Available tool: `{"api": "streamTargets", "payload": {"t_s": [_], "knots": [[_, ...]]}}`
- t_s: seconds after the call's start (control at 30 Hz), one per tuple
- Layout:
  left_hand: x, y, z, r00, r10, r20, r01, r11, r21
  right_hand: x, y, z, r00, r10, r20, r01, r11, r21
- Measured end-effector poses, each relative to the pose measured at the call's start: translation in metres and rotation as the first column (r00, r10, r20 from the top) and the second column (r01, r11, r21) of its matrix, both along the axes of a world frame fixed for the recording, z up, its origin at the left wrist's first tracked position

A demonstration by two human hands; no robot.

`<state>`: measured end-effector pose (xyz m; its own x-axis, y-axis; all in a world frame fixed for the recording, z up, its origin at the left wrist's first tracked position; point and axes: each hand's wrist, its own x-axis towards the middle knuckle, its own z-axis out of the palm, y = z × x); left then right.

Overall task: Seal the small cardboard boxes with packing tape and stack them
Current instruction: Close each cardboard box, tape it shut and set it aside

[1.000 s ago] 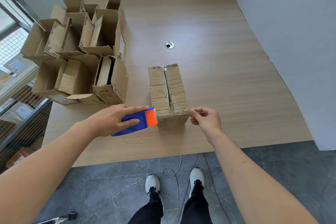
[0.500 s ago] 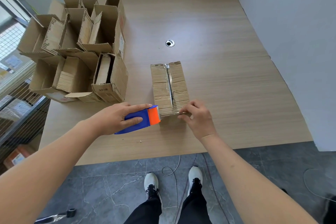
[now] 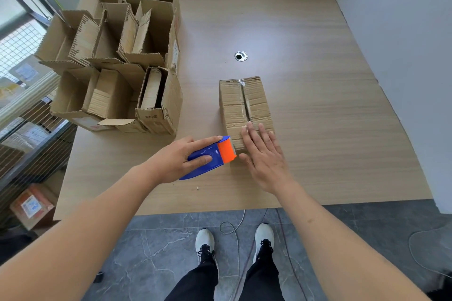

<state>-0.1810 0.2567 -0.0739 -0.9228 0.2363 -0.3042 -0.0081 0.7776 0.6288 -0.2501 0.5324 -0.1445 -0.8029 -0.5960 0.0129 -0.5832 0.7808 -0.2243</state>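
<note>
So, box in hand: one small closed box (image 3: pixel 245 110) lies on the counter (image 3: pixel 318 129) near its front edge, flaps shut, a strip of clear tape (image 3: pixel 244 102) running along the centre seam.
Right hand: the right hand (image 3: pixel 263 156) lies flat, fingers straight and together, pressing the near end of the tape down onto the box top.
Left hand: the left hand (image 3: pixel 181 160) grips a blue and orange tape dispenser (image 3: pixel 212 156), fingers curled over its body, the toothed orange end touching the box's near left corner.
Done so far: by the look of it, this one box is taped on its upper seam; whether the tape is cut free I cannot tell.
Left to do: a cluster of open boxes (image 3: pixel 115 61) stands at the left of the counter, flaps up, unsealed; no sealed stack shows anywhere, so most of the job seems to remain.
Writing: small dark print on the front of the nearest open box (image 3: pixel 160 102), and a label on a side panel behind it, both too small to read.
</note>
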Motion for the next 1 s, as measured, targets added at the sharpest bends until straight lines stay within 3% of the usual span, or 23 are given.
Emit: {"api": "streamTargets", "payload": {"t_s": [0.13,0.27,0.43,0.63,0.87,1.0], "knots": [[0.010,-0.023,-0.003,0.997,0.043,0.064,-0.049,0.995,0.087,-0.005,0.002,0.001,1.000,0.013,0.012,-0.013,0.999,0.029],[0.019,-0.047,0.001,0.992,0.062,0.114,-0.068,0.996,0.054,-0.004,0.000,0.007,0.998,-0.009,0.067,0.007,0.999,0.038],[0.004,-0.029,0.007,0.997,-0.002,0.081,0.014,0.989,-0.146,0.002,-0.017,0.020,0.976,-0.153,0.155,0.167,0.982,-0.087],[-0.016,0.007,0.005,0.996,0.064,0.068,-0.038,0.941,-0.336,0.006,-0.045,0.023,0.944,-0.297,0.145,0.319,0.934,-0.160],[-0.041,0.009,-0.001,0.987,0.067,0.143,0.010,0.876,-0.482,0.006,-0.057,0.037,0.946,-0.298,0.127,0.300,0.954,0.000],[-0.031,-0.001,0.001,0.989,0.134,0.061,-0.101,0.918,-0.383,0.004,-0.070,0.041,0.933,-0.335,0.127,0.324,0.940,0.104]]}}
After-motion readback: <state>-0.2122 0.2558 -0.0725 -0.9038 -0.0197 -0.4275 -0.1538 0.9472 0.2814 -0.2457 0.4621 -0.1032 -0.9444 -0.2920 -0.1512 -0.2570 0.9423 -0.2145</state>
